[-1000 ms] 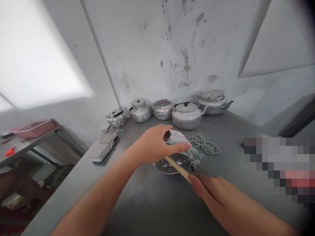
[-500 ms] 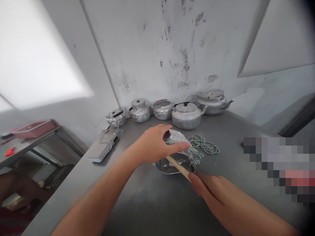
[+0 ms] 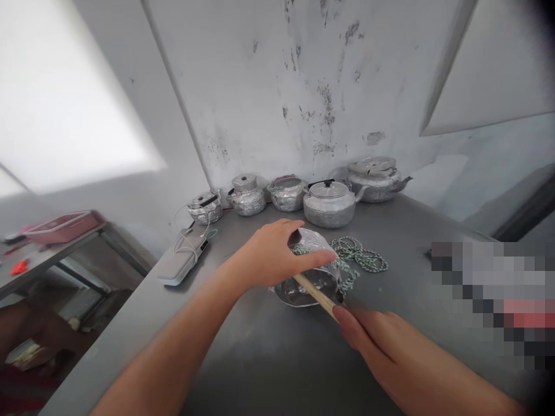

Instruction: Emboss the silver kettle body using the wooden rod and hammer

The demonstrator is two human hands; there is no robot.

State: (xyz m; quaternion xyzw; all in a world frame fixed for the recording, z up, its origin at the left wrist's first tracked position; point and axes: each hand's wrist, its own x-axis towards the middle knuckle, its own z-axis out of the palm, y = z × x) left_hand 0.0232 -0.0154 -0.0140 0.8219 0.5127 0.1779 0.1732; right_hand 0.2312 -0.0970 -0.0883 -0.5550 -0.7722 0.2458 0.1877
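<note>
Barely anything has shifted since a second ago: both hands sit where they were, only the stick's far end has crept a touch lower inside the pot. That small metal pot (image 3: pixel 310 277) lies tipped on its side at the middle of the grey table (image 3: pixel 243 358), mouth toward me, and my left hand (image 3: pixel 271 254) is clamped over its upper flank, thumb stretched along the rim. My right hand (image 3: pixel 381 341) is closed around a wooden stick (image 3: pixel 315 296), its far end poked into the pot's mouth. I judge this as working the inside of the pot with the stick; the next stroke calls for the left hand to pin the pot firmly so it doesn't roll. Green-and-white cord (image 3: pixel 359 257) trails from the pot and coils just beside it on the right. Further back, five metal kettles (image 3: pixel 329 202) line the scuffed white wall (image 3: pixel 303 86), with a flat grey device (image 3: pixel 180 263) and its cable near the table's left edge. Off to the left, another table carries a red tray (image 3: pixel 60 225).
</note>
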